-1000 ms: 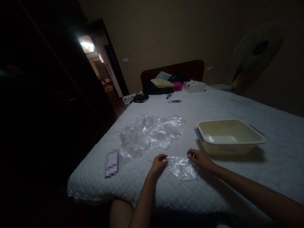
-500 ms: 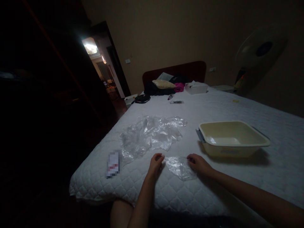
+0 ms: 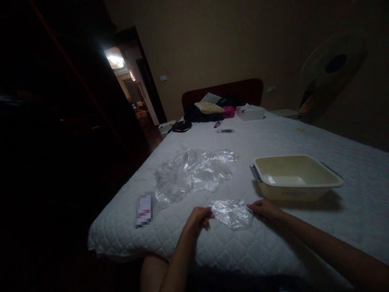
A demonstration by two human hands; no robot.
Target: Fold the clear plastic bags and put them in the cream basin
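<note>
A small clear plastic bag (image 3: 232, 214) lies flat on the white quilted bed (image 3: 170, 239), between my two hands. My left hand (image 3: 201, 217) pinches its left edge. At the bag's right edge, my right hand (image 3: 263, 208) has thumb and finger closed on the plastic. Beyond them a larger spread of crumpled clear plastic bags (image 3: 194, 172) covers the bed to the left. On the right stands a cream plastic basin (image 3: 291, 192) with grey handles; its visible inside holds nothing.
A blurred white packet (image 3: 144, 210) is near the bed's left edge. Farther back are a black bag (image 3: 181, 127), a small slim item (image 3: 225, 131), a white box (image 3: 251, 112) and a pillow (image 3: 209, 108). A fan (image 3: 336, 64) stands at the right.
My left hand has moved slightly down along the small bag's left side. My right hand has shifted right to its outer edge. The bag looks flatter and a little more spread out.
</note>
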